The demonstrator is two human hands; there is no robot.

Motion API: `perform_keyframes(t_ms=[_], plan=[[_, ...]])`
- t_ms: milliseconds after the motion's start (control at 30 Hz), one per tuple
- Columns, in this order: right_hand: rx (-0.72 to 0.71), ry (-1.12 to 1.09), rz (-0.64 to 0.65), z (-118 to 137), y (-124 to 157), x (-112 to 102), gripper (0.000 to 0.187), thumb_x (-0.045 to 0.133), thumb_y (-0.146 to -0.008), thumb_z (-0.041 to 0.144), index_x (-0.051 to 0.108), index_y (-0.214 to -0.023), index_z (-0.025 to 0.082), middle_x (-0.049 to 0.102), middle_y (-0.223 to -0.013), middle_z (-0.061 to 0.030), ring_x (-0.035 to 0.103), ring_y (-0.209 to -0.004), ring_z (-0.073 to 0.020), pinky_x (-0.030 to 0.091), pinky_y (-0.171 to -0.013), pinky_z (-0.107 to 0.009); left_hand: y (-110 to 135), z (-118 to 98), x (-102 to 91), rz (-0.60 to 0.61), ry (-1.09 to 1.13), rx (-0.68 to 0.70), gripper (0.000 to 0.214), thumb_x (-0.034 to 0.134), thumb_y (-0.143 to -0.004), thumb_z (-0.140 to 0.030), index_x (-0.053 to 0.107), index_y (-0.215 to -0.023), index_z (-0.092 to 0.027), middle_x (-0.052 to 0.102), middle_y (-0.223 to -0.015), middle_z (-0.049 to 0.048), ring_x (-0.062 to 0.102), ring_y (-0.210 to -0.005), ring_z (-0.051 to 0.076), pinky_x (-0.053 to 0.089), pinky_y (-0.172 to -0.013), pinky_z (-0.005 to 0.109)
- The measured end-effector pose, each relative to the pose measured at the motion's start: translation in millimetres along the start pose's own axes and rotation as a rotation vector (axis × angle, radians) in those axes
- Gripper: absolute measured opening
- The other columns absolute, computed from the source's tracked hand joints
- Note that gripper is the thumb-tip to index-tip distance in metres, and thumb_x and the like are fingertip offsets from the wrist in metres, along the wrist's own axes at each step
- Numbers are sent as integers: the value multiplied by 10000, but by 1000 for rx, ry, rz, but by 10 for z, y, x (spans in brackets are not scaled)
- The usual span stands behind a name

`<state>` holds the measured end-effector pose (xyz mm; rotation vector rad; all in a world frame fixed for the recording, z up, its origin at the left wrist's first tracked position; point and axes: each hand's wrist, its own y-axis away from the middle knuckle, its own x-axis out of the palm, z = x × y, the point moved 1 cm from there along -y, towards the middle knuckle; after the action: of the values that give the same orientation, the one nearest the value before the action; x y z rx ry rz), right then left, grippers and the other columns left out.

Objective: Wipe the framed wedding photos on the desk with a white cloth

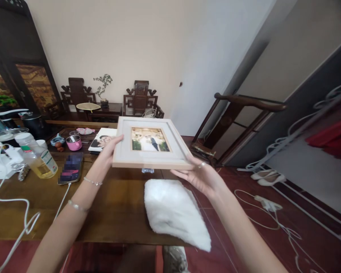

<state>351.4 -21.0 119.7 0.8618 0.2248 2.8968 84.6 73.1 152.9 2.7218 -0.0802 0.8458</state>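
Picture frame (152,146) hangs level above the tabletop (116,204), left hand (108,151) fingers gripping its left edge, right hand (200,176) fingers cradling its right corner from below; that shallow hold could let it slip.

1. The picture frame (152,146) has an off-white face and a pale raw-wood edge; its photo shows greens and white.
2. At six o'clock from it, the fluffy cloth (173,212) is plain white.
3. The desk (116,216) is dark brown with wood grain.
4. At nine o'clock, the cup (74,143) is pink; the bottle (41,163) holds yellow liquid.
5. At four o'clock, the floor (244,235) is deep red, crossed by thin pale tile lines.
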Motion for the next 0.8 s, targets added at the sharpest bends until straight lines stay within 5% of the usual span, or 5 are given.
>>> perform_keyframes(t_ms=[167, 300, 567, 667, 800], plan=[[-68, -60, -274, 7, -167, -304, 258, 525, -791, 17, 613, -1006, 127, 746, -905, -99, 735, -816, -234, 640, -748, -440, -400, 412, 71, 96, 9, -125, 447, 526, -924, -507, 669, -1079, -114, 727, -1023, 174, 696, -1020, 323, 570, -897, 463], [-128, -140, -428, 100, -236, -454, 305, 469, -798, 7, 598, -1051, 119, 729, -949, -116, 730, -839, -240, 641, -720, -442, -699, 842, -89, -88, -41, -366, 318, 607, -877, -334, 597, -1111, -119, 626, -1174, 230, 641, -1118, 344, 577, -841, 508], [-212, -171, -522, 297, -246, -609, 322, 418, -822, 16, 613, -1044, 144, 722, -1009, -116, 724, -875, -222, 644, -706, -396, -1217, 1267, 33, -303, 71, -129, 341, 724, -837, -257, 549, -1121, -190, 633, -1222, 118, 629, -1159, 195, 552, -862, 255], [-229, -163, -530, 282, -260, -726, 312, 431, -815, 32, 616, -1041, 139, 719, -1040, -134, 721, -919, -244, 643, -722, -413, -1329, 1310, 115, -345, 115, -102, 488, 776, -796, -278, 511, -1192, -172, 638, -1213, 130, 663, -1089, 214, 579, -804, 255], [-229, -160, -529, 287, -295, -797, 300, 439, -815, 44, 621, -1030, 147, 720, -1025, -126, 713, -961, -251, 643, -725, -408, -1386, 1248, 177, -286, 155, -141, 379, 712, -833, -175, 544, -1165, -105, 647, -1154, 168, 686, -1004, 226, 616, -743, 277]])
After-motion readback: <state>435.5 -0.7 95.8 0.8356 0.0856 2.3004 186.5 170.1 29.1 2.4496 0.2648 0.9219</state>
